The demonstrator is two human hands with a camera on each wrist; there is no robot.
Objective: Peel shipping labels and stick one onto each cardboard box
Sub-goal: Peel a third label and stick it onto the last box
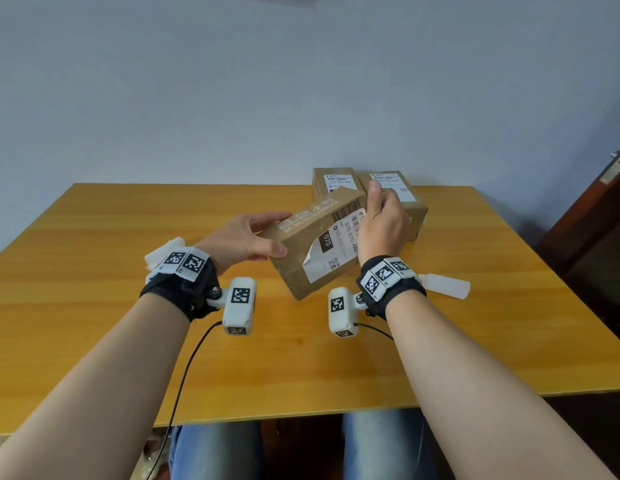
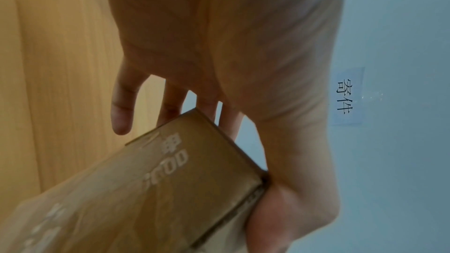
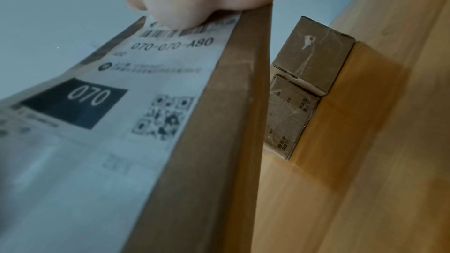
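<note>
From the head view, the left hand (image 1: 244,239) grips the near-left end of a cardboard box (image 1: 313,237), thumb on the near side and fingers wrapped over the top, holding it tilted above the wooden table (image 1: 128,271). The box's long axis runs from that hand up and away to the right, where the right hand (image 1: 383,223) clasps the far end with curled fingers. A shipping label (image 1: 336,249) lies along the face turned toward the person, its near corner lifted; the right hand is the nearer one to its upper edge. Two labelled boxes (image 1: 367,188) stand together behind, touching each other, and a white backing strip (image 1: 445,286) lies beside the right wrist. In the left wrist view, the thumb (image 2: 272,216) is braced under the box edge and the fingers (image 2: 121,111) spread behind the box end, one hanging free. In the right wrist view, a fingertip (image 3: 175,7) presses the label's barcode end, so smoothing probably runs down from there toward the loose corner.
</note>
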